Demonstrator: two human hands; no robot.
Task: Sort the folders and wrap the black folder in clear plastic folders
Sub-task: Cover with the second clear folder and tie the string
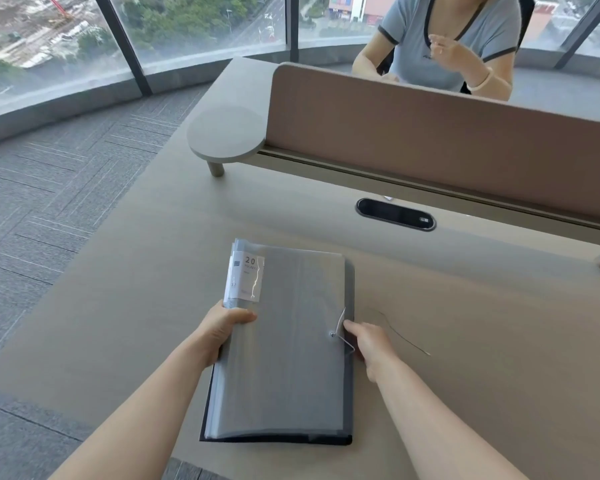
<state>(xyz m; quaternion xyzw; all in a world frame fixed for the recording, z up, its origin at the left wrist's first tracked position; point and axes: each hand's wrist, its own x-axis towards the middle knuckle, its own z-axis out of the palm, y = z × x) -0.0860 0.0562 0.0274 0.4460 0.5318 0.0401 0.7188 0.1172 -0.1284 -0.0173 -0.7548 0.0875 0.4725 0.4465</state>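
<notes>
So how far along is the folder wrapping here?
Mostly done: the clear plastic folder already lies over the black folder, whose edges still show. In hand: left hand grips the left edge, right hand touches the right edge beside the string clasp. Left: fastening it.

1 black folder (pixel 349 375), 1 clear plastic folder (pixel 284 358), 2 hands, 1 desk (pixel 465 341).

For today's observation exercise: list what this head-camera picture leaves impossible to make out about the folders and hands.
- Black folder: only edges show; clear plastic folders cover it.
- Label: small print too small, glare.
- Right hand: fingertips hidden at the folder edge.
- Left hand: fingers hidden underneath.
</notes>
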